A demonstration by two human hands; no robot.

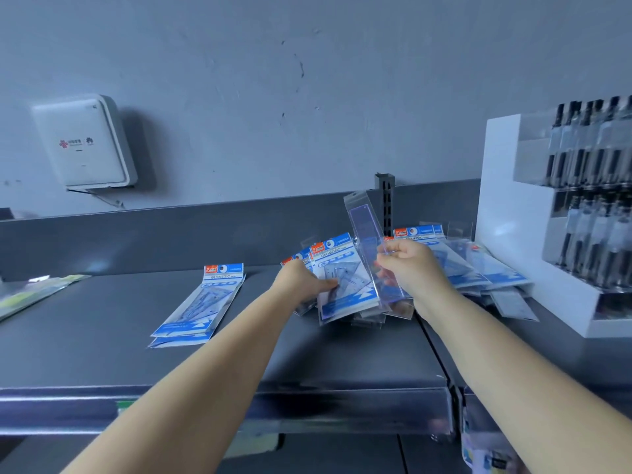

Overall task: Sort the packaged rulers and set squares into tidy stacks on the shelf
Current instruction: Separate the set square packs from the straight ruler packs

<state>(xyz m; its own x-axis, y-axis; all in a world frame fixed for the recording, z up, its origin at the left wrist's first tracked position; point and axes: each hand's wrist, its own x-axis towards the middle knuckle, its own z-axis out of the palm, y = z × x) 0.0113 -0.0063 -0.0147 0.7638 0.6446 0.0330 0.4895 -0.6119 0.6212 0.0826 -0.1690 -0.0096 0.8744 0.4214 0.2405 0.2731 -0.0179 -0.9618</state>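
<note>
both forearms are stretched over the shelf (342, 364); a clear ruler pack (367, 241) is pinched upright in the right hand (412, 268), lifted for sorting, while a set square pack (342, 278) is grasped by the left hand (302, 283) on the loose heap (478, 265); one tidy stack (201, 302) lies apart, leftward

A dark grey shelf (102, 336) is seen, on which a small stack of set-square packs (200, 304) is laid left of centre. A loose pile of packs (478, 268) is spread at the right, beside a white pen display (513, 234). Greenish packets (30, 292) are placed at the far left.
</note>
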